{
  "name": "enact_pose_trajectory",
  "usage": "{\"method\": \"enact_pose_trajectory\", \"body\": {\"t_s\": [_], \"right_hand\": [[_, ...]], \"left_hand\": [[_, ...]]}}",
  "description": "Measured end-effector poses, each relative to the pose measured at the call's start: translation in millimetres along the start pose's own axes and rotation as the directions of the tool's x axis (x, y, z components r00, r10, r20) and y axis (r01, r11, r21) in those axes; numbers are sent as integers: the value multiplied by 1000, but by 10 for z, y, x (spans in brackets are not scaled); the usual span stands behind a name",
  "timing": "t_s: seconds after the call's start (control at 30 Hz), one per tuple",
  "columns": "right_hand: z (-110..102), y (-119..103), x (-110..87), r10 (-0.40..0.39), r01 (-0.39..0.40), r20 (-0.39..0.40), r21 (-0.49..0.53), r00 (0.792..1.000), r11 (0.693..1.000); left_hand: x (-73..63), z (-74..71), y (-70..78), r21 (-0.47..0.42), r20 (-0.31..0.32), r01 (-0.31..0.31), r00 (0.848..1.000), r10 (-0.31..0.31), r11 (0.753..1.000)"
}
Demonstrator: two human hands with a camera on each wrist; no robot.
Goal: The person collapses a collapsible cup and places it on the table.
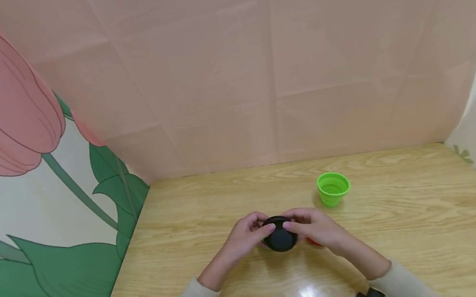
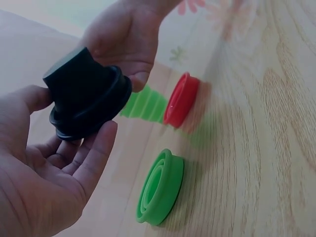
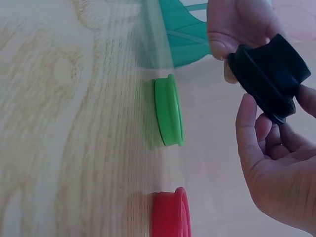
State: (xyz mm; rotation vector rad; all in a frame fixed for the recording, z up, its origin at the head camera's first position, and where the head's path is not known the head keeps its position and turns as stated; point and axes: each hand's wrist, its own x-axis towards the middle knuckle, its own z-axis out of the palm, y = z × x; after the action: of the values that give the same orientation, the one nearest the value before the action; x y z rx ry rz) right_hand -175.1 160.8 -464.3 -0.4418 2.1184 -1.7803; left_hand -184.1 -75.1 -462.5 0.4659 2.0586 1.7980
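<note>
Both hands (image 1: 243,238) (image 1: 318,228) hold a black cup (image 1: 280,239) above the table (image 1: 200,206)

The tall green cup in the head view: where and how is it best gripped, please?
Probably by the outer wall just below its rim, from the right: the tall green cup stands upright, tapering below a wide mouth, and the held black cup is nearer, to its left.

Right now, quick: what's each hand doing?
Left hand: holding the black cup between thumb and fingers.
Right hand: also holding the black cup, opposite side.
</note>
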Motion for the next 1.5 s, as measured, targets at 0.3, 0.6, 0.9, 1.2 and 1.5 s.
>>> {"method": "enact_pose_trajectory", "body": {"t_s": [0.3,0.6,0.9,1.2,1.5], "right_hand": [[35,-22,-12,-22,17,-51,-99,998,995],[89,-27,-7,-147,96,-161,-287,976,953],[97,-41,8,-201,137,-237,-260,950,956],[130,-86,-10,-128,93,-250,-147,960,985],[95,-48,-26,-158,169,-71,203,985,965]], "left_hand": [[5,27,0,73,-38,-15,999,18,997],[22,76,7,68,-96,-15,995,21,998],[-23,40,16,-74,-27,-59,998,57,995],[-37,7,47,-16,-47,-121,992,120,993],[-31,22,87,-13,-186,-154,971,149,988]]}}
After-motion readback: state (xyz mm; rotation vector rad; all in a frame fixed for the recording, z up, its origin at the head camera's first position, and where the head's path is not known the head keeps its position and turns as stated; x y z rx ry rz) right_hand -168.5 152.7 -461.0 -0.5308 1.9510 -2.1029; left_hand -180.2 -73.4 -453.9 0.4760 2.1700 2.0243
